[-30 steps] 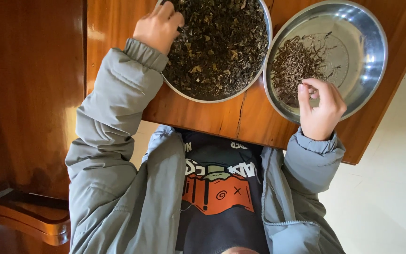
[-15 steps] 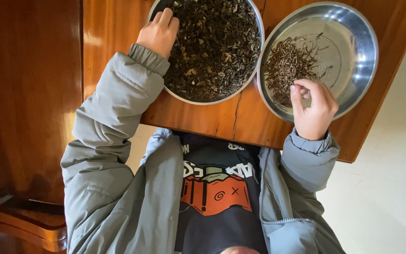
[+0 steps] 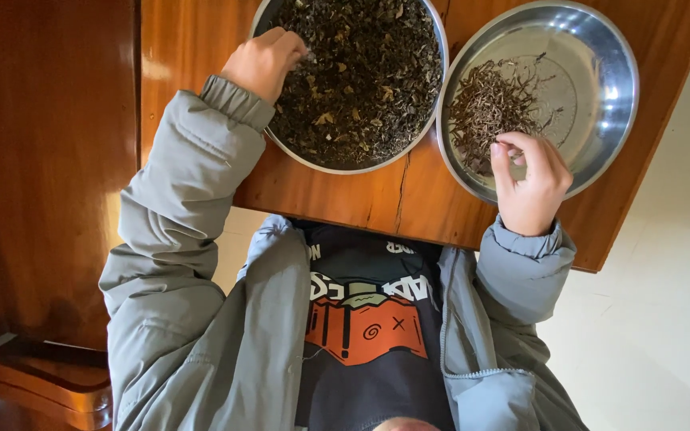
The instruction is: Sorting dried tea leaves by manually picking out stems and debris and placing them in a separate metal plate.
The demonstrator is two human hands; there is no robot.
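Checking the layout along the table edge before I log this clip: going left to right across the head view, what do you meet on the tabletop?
left hand at the rim → round metal bowl full of dark dried leaves → shallower steel pan with a small heap of thin dark strands. The right hand overlaps the pan, so it is left out.

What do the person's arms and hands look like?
Both arms wear puffy grey-green jacket sleeves with gathered, stretchy cuffs at the wrists. The left hand and right hand are bare: no gloves, rings or watch show. The jacket hangs open over a dark printed shirt.
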